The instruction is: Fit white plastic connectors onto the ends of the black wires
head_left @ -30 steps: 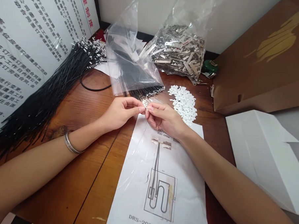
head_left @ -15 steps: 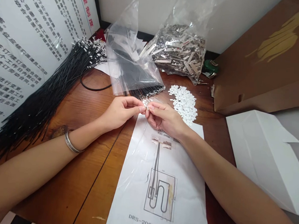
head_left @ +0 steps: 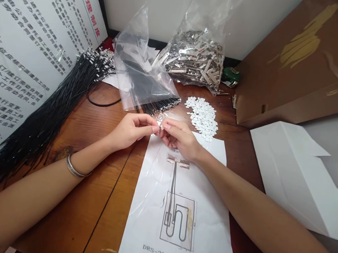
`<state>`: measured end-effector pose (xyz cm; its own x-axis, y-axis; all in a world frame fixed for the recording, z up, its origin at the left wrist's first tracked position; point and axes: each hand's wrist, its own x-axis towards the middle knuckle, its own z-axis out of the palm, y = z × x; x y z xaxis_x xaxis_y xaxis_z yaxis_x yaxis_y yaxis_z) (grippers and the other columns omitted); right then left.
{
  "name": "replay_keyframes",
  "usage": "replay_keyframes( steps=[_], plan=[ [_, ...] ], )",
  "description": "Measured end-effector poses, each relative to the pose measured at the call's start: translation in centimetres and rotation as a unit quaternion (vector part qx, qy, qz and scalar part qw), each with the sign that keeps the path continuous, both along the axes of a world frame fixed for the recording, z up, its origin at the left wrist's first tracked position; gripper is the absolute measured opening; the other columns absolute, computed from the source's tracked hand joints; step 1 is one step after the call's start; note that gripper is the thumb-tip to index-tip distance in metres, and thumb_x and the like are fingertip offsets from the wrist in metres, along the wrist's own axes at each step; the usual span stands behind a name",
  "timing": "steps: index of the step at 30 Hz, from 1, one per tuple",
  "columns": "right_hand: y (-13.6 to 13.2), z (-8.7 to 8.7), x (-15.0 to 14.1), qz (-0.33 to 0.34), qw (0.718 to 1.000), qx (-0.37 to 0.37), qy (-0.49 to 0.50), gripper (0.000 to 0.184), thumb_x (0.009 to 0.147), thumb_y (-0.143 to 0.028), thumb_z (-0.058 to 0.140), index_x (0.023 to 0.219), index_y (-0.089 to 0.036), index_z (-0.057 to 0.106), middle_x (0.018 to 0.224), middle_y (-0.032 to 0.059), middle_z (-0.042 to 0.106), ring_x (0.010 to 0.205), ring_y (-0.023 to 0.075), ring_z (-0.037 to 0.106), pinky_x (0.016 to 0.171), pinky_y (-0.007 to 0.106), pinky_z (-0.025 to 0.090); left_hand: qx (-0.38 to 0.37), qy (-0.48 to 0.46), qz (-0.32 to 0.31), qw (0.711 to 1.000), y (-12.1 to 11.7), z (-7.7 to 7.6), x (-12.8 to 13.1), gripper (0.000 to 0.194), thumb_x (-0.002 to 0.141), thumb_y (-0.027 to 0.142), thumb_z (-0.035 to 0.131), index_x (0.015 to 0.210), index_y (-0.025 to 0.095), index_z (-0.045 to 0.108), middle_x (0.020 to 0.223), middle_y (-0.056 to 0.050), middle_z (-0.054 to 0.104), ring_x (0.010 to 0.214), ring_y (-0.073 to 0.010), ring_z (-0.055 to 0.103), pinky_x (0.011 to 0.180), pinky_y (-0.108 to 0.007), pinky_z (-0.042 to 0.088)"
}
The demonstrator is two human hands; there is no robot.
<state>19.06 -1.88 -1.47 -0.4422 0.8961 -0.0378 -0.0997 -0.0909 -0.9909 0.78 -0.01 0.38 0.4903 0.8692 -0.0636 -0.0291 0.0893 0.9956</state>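
My left hand (head_left: 131, 130) and my right hand (head_left: 179, 136) meet over the top edge of a printed sheet, fingertips almost touching. A small white plastic connector housing (head_left: 161, 127) shows at the tip of my right thumb, pinched by that hand. My left thumb and forefinger are pressed together beside it; what they hold is hidden. Just beyond the fingers, black cables (head_left: 155, 106) with metal-tipped ends stick out of a clear plastic bag (head_left: 148, 84). To the right of them lies a pile of white connector housings (head_left: 203, 118).
A bundle of black cables (head_left: 47, 98) with white ends lies at left, against a printed board (head_left: 18, 41). Behind stand a bag of metal strips (head_left: 194, 60) and a green object (head_left: 230, 76). A brown box (head_left: 283, 72) and white carton (head_left: 290, 173) border the right. A diagram sheet (head_left: 142, 215) lies in front.
The view has shifted slightly. My fingertips have parted a little, and the white connector housing now shows more clearly at my right thumb.
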Motion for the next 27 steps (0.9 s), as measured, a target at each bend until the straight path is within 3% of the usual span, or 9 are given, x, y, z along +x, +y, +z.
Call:
replay_keyframes(
  steps=[13, 21, 27],
  plan=[
    [-0.23, -0.34, 0.23, 0.002, 0.998, 0.053, -0.038, 0.026, 0.088, -0.031, 0.051, 0.065, -0.019, 0.052, 0.048, -0.0054, 0.046, 0.041, 0.0063, 0.035, 0.042, 0.024, 0.025, -0.006, 0.034, 0.011, 0.999, -0.02, 0.2, -0.07, 0.019, 0.065, 0.028, 0.081, 0.066, 0.013, 0.07, 0.06, -0.001, 0.065, 0.052, -0.0067, 0.049, 0.049, -0.02, 0.036],
    [-0.32, -0.42, 0.02, -0.014, 0.991, 0.111, -0.074, 0.028, 0.089, -0.028, 0.049, 0.062, -0.021, 0.048, 0.049, -0.0054, 0.045, 0.045, 0.0077, 0.036, 0.046, 0.025, 0.029, -0.009, 0.029, 0.0, 1.0, 0.06, 0.15, -0.11, 0.013, 0.068, 0.022, 0.078, 0.065, 0.013, 0.069, 0.054, 0.003, 0.059, 0.05, -0.0052, 0.045, 0.051, -0.02, 0.037],
    [-0.45, -0.58, -0.03, -0.028, 0.981, 0.154, -0.112, 0.03, 0.089, -0.025, 0.047, 0.06, -0.021, 0.046, 0.05, -0.0043, 0.044, 0.049, 0.0093, 0.039, 0.05, 0.026, 0.03, -0.013, 0.034, 0.005, 0.999, 0.02, 0.07, -0.11, 0.019, 0.067, 0.027, 0.081, 0.066, 0.013, 0.068, 0.052, 0.003, 0.057, 0.048, -0.0052, 0.042, 0.047, -0.02, 0.033]
  ],
)
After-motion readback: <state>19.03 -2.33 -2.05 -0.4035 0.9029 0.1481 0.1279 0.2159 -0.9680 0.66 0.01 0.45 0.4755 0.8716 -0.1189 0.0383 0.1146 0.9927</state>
